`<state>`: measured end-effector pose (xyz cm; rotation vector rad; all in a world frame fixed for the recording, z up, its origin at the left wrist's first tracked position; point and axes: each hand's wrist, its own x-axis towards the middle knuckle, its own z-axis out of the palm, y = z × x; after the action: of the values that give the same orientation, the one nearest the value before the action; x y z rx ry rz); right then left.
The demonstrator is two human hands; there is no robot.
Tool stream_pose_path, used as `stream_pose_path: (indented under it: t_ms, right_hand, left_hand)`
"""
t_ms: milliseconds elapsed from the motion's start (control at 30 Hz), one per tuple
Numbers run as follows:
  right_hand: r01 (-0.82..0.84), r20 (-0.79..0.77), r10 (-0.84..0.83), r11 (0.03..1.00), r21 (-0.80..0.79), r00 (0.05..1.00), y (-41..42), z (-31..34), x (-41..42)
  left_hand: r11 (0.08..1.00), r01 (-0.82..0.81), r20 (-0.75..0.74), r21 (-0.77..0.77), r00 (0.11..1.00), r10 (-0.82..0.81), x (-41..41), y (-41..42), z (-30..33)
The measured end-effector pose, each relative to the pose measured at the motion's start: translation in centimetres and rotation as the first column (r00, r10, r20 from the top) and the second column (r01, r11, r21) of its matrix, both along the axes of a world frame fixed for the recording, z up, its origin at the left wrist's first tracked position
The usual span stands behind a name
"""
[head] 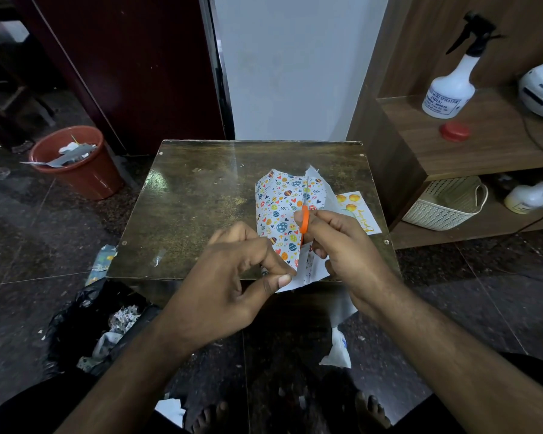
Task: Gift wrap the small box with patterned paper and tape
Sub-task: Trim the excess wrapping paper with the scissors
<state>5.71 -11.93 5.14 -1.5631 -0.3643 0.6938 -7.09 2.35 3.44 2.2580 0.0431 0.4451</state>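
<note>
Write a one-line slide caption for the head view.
Right hand cuts egg-patterned wrapping paper with orange-handled scissors; left hand pinches its edge.

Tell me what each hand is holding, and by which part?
The left hand pinches the patterned paper at its near edge, between thumb and forefinger. The right hand grips the scissors by their orange handles, blades pointing away along the paper.

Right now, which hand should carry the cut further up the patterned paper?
Right hand: it already grips the orange scissors, blades in the patterned paper. Left hand pinches the paper's near edge, steadying it.
</note>
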Motion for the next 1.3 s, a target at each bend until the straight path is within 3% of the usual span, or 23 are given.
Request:
stream_pose_path:
  t_ms: [1300]
  right_hand:
    - [0.018,0.021,-0.017,0.999,-0.052,1.0,-0.1,-1.0,0.6]
  left_hand:
    - [0.997,0.068,-0.088,0.034,0.994,-0.065,-0.7,0.4,0.5]
